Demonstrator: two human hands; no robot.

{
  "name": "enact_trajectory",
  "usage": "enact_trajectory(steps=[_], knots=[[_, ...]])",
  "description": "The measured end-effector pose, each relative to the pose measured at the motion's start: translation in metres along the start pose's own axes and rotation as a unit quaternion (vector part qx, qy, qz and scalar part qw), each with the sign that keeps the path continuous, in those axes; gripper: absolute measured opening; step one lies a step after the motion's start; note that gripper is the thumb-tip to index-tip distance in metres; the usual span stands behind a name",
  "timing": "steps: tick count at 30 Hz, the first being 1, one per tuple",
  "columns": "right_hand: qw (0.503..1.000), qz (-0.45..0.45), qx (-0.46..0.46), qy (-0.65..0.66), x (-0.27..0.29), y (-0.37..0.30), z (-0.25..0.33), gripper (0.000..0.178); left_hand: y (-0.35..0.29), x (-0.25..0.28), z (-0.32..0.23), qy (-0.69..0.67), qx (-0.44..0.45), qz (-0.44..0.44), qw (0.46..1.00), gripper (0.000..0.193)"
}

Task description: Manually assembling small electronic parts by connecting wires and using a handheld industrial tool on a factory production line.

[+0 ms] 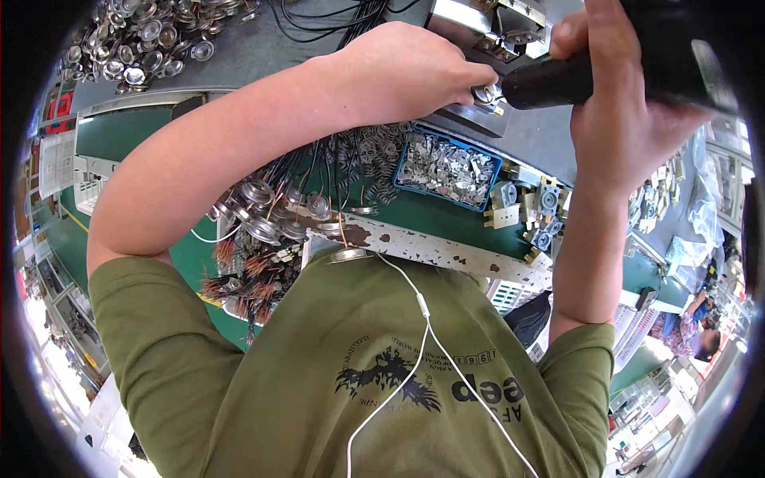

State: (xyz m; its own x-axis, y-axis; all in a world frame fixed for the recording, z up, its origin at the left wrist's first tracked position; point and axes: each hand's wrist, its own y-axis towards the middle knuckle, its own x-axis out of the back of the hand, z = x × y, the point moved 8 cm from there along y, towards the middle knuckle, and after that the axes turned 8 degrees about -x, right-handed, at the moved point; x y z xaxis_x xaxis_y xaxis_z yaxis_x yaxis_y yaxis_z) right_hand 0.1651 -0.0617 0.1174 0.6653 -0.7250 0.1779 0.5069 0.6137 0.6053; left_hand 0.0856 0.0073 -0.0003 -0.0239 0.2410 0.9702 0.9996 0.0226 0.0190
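Note:
My left hand [406, 70] reaches across to the metal fixture [502, 28] at the far edge. Its thumb and fingers pinch a small round metal part [484, 94] beside the fixture. On the right, my right hand [610, 131] is wrapped round a black tool with a thick cylindrical nose [550, 83]. The nose points left, its end close to the small part; whether they touch I cannot tell. The rest of the tool runs off into the dark upper right rim.
A blue tray [446, 169] of small metal pieces sits below my hands, with coiled springs [370, 151] beside it. Metal cups [147, 36] are heaped at the far left. Wired discs [259, 211] lie under my left arm, switch-like parts [546, 203] near my right forearm. A worn white ledge [446, 251] runs before my shirt.

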Motion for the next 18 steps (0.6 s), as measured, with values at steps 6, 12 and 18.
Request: enact_trajectory(steps=[6,12,18], knots=[[0.939,0.015,-0.030,0.342,0.090,0.037,-0.013,0.026,-0.006,0.015,-0.063,0.084,-0.224,-0.104,0.965,0.012],[0.957,0.039,0.093,0.271,0.075,0.055,0.000,0.021,-0.014,-0.036,-0.089,0.084,-0.284,0.010,0.955,0.008],[0.967,0.008,0.097,0.235,0.032,0.048,0.020,0.018,-0.016,-0.027,-0.083,-0.002,-0.259,-0.033,0.965,0.009]])
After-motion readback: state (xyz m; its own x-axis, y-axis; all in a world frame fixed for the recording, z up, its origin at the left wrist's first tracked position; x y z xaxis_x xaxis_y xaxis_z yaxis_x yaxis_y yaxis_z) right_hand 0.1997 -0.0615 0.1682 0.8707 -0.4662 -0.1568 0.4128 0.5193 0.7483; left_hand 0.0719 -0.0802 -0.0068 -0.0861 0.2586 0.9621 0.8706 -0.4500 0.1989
